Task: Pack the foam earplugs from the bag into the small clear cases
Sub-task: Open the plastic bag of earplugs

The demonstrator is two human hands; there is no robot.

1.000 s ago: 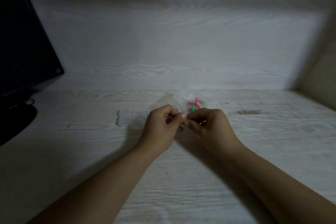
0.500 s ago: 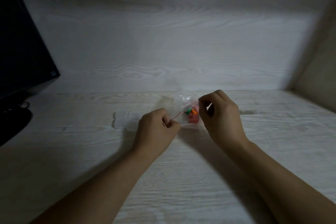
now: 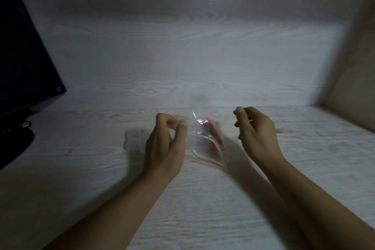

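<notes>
Zip bag between both hands, mouth toward the person, not yet emptied

Left hand has thumb and forefinger curled together just left of the bag; whether it pinches the film, cannot tell. Right hand sits right of it, fingers loosely curled, nothing visibly held. Bag's long axis runs from the red zip strip at the near end away to the earplugs bunched at the far end; left hand is nearer. Clear cases lie blurred just left of the left hand. All on a pale wood-grain desk, toward its back edge; dark monitor at the left edge, wall corner at right
</notes>
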